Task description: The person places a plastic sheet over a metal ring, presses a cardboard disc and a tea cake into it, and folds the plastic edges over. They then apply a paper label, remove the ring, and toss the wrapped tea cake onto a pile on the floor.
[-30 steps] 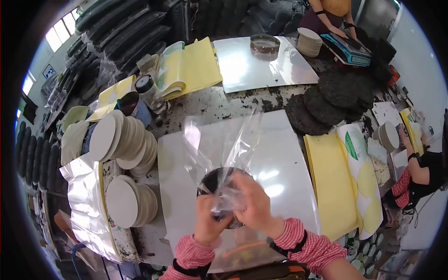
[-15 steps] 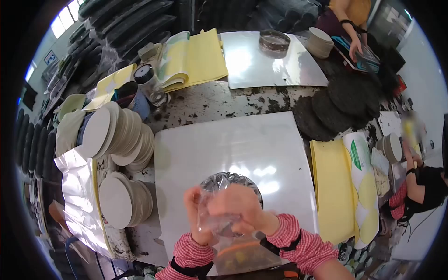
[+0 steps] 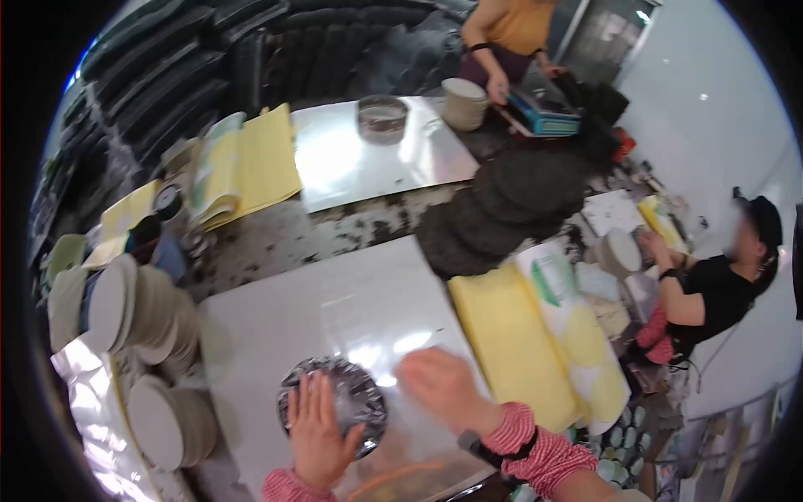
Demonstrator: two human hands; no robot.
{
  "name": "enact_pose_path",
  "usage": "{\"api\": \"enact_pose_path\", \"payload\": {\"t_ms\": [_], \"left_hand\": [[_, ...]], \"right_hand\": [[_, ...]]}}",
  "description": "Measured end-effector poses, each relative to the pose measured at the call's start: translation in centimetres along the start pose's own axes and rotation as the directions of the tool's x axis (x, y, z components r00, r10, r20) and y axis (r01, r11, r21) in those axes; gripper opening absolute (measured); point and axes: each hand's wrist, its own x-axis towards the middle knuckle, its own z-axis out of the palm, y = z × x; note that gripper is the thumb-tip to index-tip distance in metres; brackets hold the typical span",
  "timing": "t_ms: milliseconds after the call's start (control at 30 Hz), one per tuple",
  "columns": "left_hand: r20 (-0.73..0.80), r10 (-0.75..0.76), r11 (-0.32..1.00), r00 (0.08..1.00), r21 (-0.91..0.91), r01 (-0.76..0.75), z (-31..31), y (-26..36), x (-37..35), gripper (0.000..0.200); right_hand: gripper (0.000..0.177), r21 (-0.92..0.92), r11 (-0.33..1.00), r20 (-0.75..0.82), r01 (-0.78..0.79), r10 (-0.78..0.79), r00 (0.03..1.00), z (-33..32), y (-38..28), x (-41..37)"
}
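Observation:
A round dark disc wrapped in crinkled clear plastic film (image 3: 365, 400) lies on a shiny white board (image 3: 259, 351) in front of me. My left hand (image 3: 322, 431) rests with spread fingers on the disc's left part, palm down. To the right of the disc, my right hand (image 3: 443, 389) hovers above the board, somewhat smeared by motion. Its fingers reach out loosely, and nothing shows in them. Close by on the right is a stack of yellow sheets (image 3: 510, 343).
Stacks of pale round discs (image 3: 159, 422) stand at the left. Dark round slabs (image 3: 468, 226) are piled beyond the board. A second white board (image 3: 335, 171) bears a round ring mould (image 3: 382, 121). One person (image 3: 510, 33) works at the back, another (image 3: 711, 284) at the right.
My hands, together at the film over the disc before, have parted. The left now lies flat on the wrapped disc; the right has moved away rightward. The whole view has turned to the right.

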Motion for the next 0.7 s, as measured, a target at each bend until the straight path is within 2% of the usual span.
{"api": "enact_pose_path", "payload": {"t_ms": [67, 100, 133, 200, 267, 333, 367, 400, 433, 500, 533, 567, 600, 667, 700], "left_hand": [[0.093, -0.058, 0.988, 0.994, 0.151, 0.043, -0.4, 0.6, 0.3, 0.087], [0.087, -0.046, 0.989, 0.995, 0.147, 0.033, -0.5, 0.9, 0.5, 0.087], [0.122, -0.051, 0.98, 0.991, 0.199, 0.026, -0.6, 1.1, 0.6, 0.087], [0.157, -0.072, 0.967, 0.985, 0.254, 0.03, -0.5, 1.0, 0.8, 0.087], [0.169, -0.049, 0.969, 0.984, 0.246, 0.006, -0.2, 0.4, 0.4, 0.087], [0.168, -0.057, 0.971, 0.984, 0.238, 0.015, -0.3, 0.7, 0.5, 0.087], [0.158, -0.051, 0.972, 0.986, 0.233, 0.013, -0.3, 0.7, 0.5, 0.086], [0.149, -0.041, 0.974, 0.988, 0.229, 0.006, -0.4, 0.7, 0.4, 0.086], [0.147, -0.035, 0.972, 0.988, 0.233, 0.0, -0.4, 0.7, 0.5, 0.086], [0.142, -0.034, 0.972, 0.989, 0.236, -0.001, -0.3, 0.8, 0.4, 0.085], [0.143, -0.026, 0.972, 0.989, 0.233, -0.008, -0.4, 0.9, 0.3, 0.085], [0.133, -0.026, 0.974, 0.991, 0.229, -0.005, -0.4, 0.9, 0.3, 0.085], [0.118, -0.028, 0.974, 0.993, 0.225, 0.0, -0.3, 0.9, 0.3, 0.084], [0.094, -0.011, 0.971, 0.995, 0.238, -0.012, 0.0, 0.6, 0.4, 0.084], [0.09, -0.001, 0.968, 0.996, 0.251, -0.021, 0.0, 0.4, 0.2, 0.084]], "right_hand": [[0.008, -0.261, 0.947, -0.194, -0.189, 0.14, 0.971, -5.9, 6.3, -0.6], [0.007, -0.459, 0.866, -0.249, -0.196, 0.087, 0.965, -8.2, 12.1, -2.2], [0.008, -0.584, 0.785, -0.226, -0.208, 0.089, 0.97, -11.0, 15.0, -2.9], [0.009, -0.742, 0.628, -0.279, -0.234, 0.029, 0.96, -13.6, 17.5, -3.1], [0.01, -0.76, 0.611, -0.287, -0.223, -0.008, 0.958, -12.8, 22.0, -4.5], [0.011, -0.775, 0.593, -0.301, -0.217, -0.046, 0.953, -13.3, 23.4, -5.2], [0.011, -0.727, 0.573, -0.316, -0.379, 0.211, 0.925, -14.2, 23.2, -4.3], [0.011, -0.678, 0.508, -0.313, -0.531, 0.454, 0.834, -14.9, 22.8, -3.5], [0.011, -0.674, 0.509, -0.32, -0.536, 0.453, 0.832, -15.3, 22.4, -3.0], [0.01, -0.627, 0.604, -0.248, -0.493, 0.446, 0.86, -16.1, 21.4, -2.7], [0.01, -0.628, 0.599, -0.254, -0.497, 0.446, 0.858, -15.3, 21.8, -3.6], [0.008, -0.728, 0.607, -0.284, -0.319, 0.156, 0.946, -13.6, 22.9, -4.8], [0.008, -0.822, 0.552, -0.265, -0.141, -0.15, 0.953, -12.6, 23.4, -5.2], [0.011, -0.829, 0.55, -0.26, -0.104, -0.215, 0.941, -13.0, 24.1, -4.1], [0.015, -0.702, 0.674, -0.363, -0.229, -0.063, 0.93, -14.0, 24.1, -3.6]]}}
